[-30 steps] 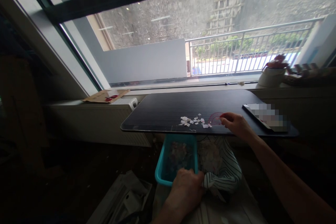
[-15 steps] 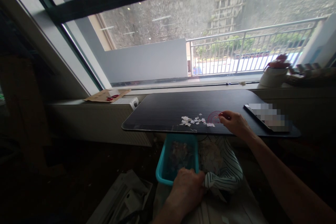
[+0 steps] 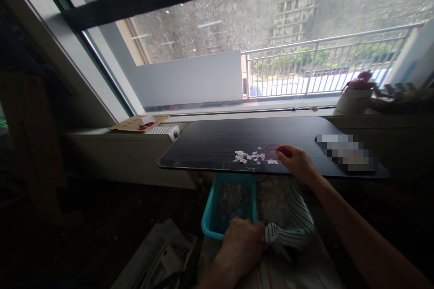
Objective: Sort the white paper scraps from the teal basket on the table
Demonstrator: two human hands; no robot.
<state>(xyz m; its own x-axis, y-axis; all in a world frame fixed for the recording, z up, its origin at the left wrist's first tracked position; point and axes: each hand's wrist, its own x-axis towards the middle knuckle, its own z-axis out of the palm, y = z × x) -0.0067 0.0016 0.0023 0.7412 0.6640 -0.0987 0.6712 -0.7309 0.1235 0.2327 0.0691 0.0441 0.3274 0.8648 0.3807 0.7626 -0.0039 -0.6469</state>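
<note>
My left hand [image 3: 241,239] is closed at the near right corner of a turquoise plastic tub [image 3: 207,219], its fingers curled over the rim beside a striped cloth bag [image 3: 288,235]. Small pale scraps [image 3: 233,196] lie inside the tub, and more fill the bag. Over the dark tabletop, my right hand [image 3: 294,160] has thumb and forefinger pinched together; whatever is between them is too small to make out. Just left of those fingertips are scattered small white paper pieces [image 3: 240,157], with a red ring-shaped print [image 3: 269,148] on the table partly behind the hand.
A flat device [image 3: 346,153], blurred out, lies on the right of the black table [image 3: 210,137]. Red-handled scissors [image 3: 146,125] rest on brown paper [image 3: 127,124] by the radiator [image 3: 135,153]. A pale jug with a red lid [image 3: 354,97] stands on the sill.
My right hand has shifted slightly left and down, closer to the paper pieces, still pinched. My left hand stays at the tub's rim.
</note>
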